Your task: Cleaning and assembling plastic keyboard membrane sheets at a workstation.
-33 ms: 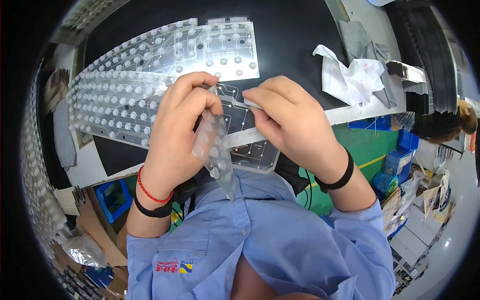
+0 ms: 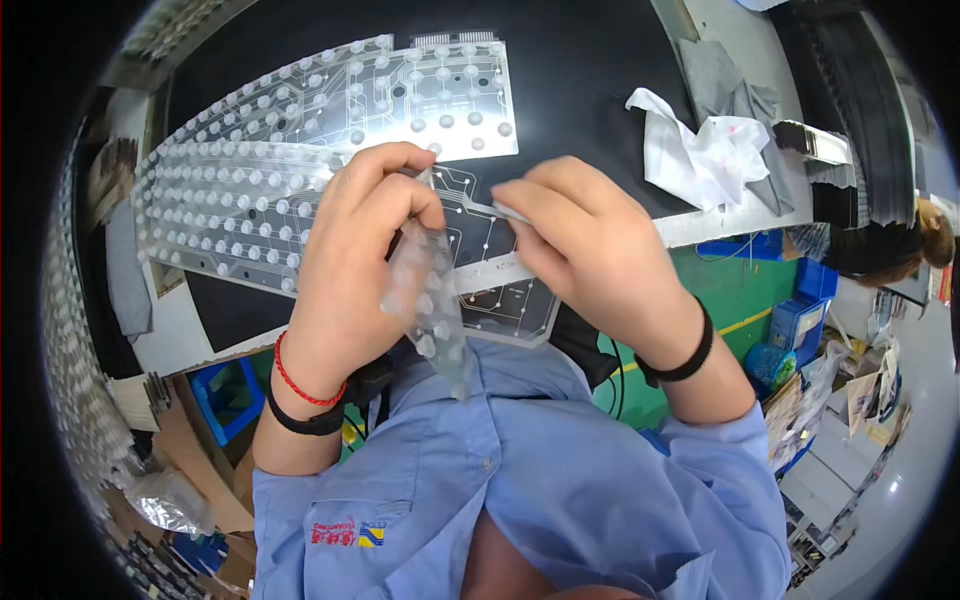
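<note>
A clear plastic keyboard membrane (image 2: 462, 200) with printed silvery traces lies over the table's front edge. My left hand (image 2: 350, 240) pinches it with bent fingers. One flap of it, studded with translucent domes, folds up and hangs beneath my palm. My right hand (image 2: 585, 225) is closed on a small pale flat piece (image 2: 510, 212), held beside the traces; its kind is hard to make out. The piece's far part is hidden in my fingers. Left of and beyond my hands, another domed membrane (image 2: 450, 95) is spread flat on the table.
A crumpled white cloth (image 2: 700, 150) and a grey cloth (image 2: 765, 110) lie on the right of the black tabletop (image 2: 590, 60). Blue bins (image 2: 800, 320) stand on the green floor at the right. Stacks of sheets line the far left. Another person (image 2: 915, 245) is at the right edge.
My right hand has shifted slightly to the right with the pale piece. My left hand keeps its hold on the membrane, nearly still.
</note>
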`<state>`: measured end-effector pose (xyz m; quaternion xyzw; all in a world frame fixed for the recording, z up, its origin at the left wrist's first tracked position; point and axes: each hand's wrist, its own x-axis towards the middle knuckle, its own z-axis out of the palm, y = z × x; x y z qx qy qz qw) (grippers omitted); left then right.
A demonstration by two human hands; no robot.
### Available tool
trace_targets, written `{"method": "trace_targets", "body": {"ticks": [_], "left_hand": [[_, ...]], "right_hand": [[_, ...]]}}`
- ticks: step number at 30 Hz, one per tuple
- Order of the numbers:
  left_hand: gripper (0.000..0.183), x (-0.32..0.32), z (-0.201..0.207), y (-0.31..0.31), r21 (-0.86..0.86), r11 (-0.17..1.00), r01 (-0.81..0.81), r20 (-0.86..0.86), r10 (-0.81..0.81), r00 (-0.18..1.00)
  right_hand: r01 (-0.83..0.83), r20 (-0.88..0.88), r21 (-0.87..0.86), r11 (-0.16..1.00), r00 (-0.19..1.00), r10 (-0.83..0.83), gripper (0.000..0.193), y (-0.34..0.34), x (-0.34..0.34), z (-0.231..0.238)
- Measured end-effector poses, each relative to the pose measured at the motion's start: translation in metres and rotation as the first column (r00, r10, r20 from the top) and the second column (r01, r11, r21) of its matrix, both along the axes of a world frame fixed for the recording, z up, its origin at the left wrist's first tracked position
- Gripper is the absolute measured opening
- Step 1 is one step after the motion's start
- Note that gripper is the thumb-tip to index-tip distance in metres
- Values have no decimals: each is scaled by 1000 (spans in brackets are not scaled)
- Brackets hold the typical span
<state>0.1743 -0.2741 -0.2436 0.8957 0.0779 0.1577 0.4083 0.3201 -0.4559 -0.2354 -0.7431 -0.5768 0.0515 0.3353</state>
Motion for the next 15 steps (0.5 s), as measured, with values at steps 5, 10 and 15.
{"method": "trace_targets", "body": {"ticks": [5, 10, 15], "left_hand": [[17, -1, 0, -2, 14, 1000, -20, 3, 20, 1000], [14, 1, -2, 1, 86, 996, 10, 13, -11, 1000], [17, 0, -4, -1, 60, 998, -14, 20, 13, 1000]], "right_hand": [[79, -40, -81, 994, 996, -82, 26, -32, 18, 15], [-56, 16, -11, 998, 998, 56, 30, 7, 6, 4], [69, 38, -117, 991, 997, -65, 27, -38, 26, 14]]}}
